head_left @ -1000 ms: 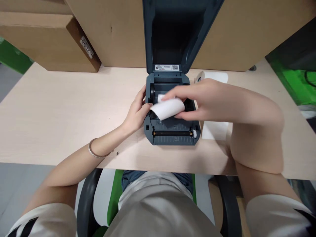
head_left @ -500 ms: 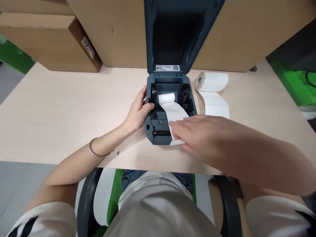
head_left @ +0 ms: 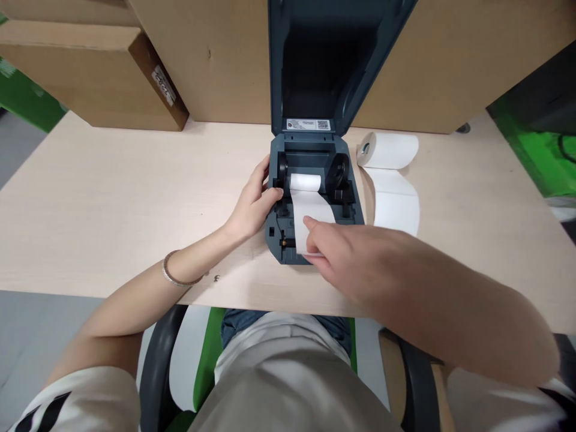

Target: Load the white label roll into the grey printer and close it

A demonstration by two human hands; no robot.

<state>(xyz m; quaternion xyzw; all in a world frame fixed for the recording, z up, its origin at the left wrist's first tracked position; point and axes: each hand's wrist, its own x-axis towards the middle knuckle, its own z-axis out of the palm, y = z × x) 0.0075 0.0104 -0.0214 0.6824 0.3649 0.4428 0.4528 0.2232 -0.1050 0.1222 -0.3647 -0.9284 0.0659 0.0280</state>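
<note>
A dark blue label printer stands open on the pale table, its lid tilted up. A small white paper roll lies in the roll bay, and its strip runs toward the printer's front. My left hand grips the printer's left side, thumb on the left roll holder. My right hand lies over the printer's front, its fingers pressed on the end of the paper strip. Whether they pinch it is hidden.
A second, wider white roll lies right of the printer with its tail unrolled toward me. Cardboard boxes stand along the back of the table. A chair armrest sits below the table edge.
My right hand drew the paper end from the roll bay toward the printer's front, then shifted slightly left. The strip now lies straight. The left hand stayed put.
</note>
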